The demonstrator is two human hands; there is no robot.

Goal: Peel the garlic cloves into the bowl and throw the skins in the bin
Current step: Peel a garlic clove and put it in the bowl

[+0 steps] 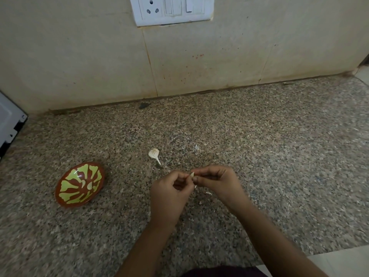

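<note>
Left hand (pixel 171 189): its fingers are curled, and the fingertips pinch the garlic clove (pixel 192 174) from the left, seemingly to hold it steady.
Right hand (pixel 217 180): it is also curled, pinching the same clove from the right. The thumb and forefinger meet at its tip, probably to pull the skin away.
Garlic clove: it is held between the two hands just above the counter (pixel 259 136), near the middle of the scene. Only a pale sliver shows, so I cannot tell how much skin remains.
Bowl (pixel 67 184): it sits on the counter to the left of the hands, well apart from them but probably within reach for dropping in a finished clove. Two peeled cloves (pixel 89 185) lie inside it.
Skin scraps (pixel 208 193): small flakes lie under and just beside the hands, which suggests the skins are being left where they fall for now. Another flake (pixel 197 147) lies farther back.
Garlic piece with a stalk (pixel 154 153): it lies on the counter beyond the hands. I cannot tell whether it is an unpeeled clove or just husk.
Bin: it is not in view.
Step in hand: the person is peeling. The clove has not gone into the bowl, and the skins have not been gathered.
Surroundings: a switch plate (pixel 171 11) is on the far wall, and an appliance edge (pixel 10 120) shows at the far left.
</note>
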